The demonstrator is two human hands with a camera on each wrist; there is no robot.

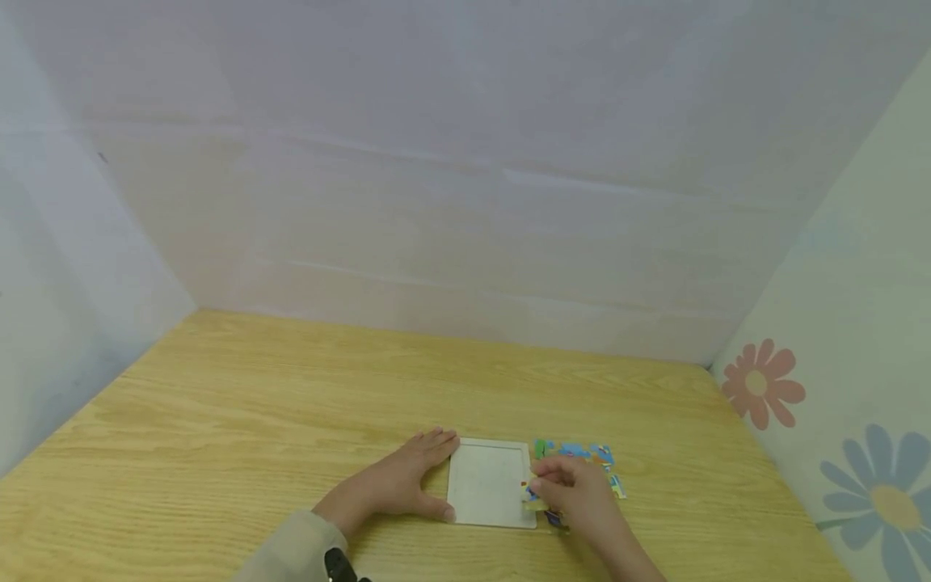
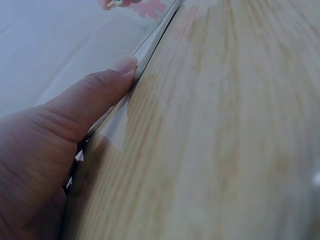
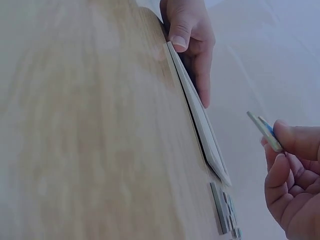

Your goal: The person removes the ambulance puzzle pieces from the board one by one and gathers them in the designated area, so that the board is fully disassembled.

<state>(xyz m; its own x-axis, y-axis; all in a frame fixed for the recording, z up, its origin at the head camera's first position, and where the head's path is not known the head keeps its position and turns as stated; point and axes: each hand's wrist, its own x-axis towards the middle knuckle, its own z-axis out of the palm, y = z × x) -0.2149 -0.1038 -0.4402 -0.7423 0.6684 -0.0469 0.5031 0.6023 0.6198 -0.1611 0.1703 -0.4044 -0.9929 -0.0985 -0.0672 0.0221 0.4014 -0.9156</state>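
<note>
A shallow white puzzle tray (image 1: 489, 485) with a raised rim lies bare on the wooden table. My left hand (image 1: 403, 481) rests at its left side, thumb and fingers spread, the thumb tip (image 2: 125, 65) against the rim in the left wrist view. Over the tray's right edge, my right hand (image 1: 580, 495) pinches a puzzle piece (image 3: 265, 132) between thumb and fingers. The piece is raised above the tray and tilted, with yellow and blue showing on its printed face. Other colourful puzzle pieces (image 1: 575, 450) lie just right of the tray, partly hidden behind the right hand.
The wood-grain table (image 1: 254, 404) extends around the tray. A pale wall covering (image 1: 465, 202) stands along the back, and the right wall carries a red flower (image 1: 756, 383) and a blue flower (image 1: 893, 506). A black band (image 1: 338, 564) sits at the left sleeve.
</note>
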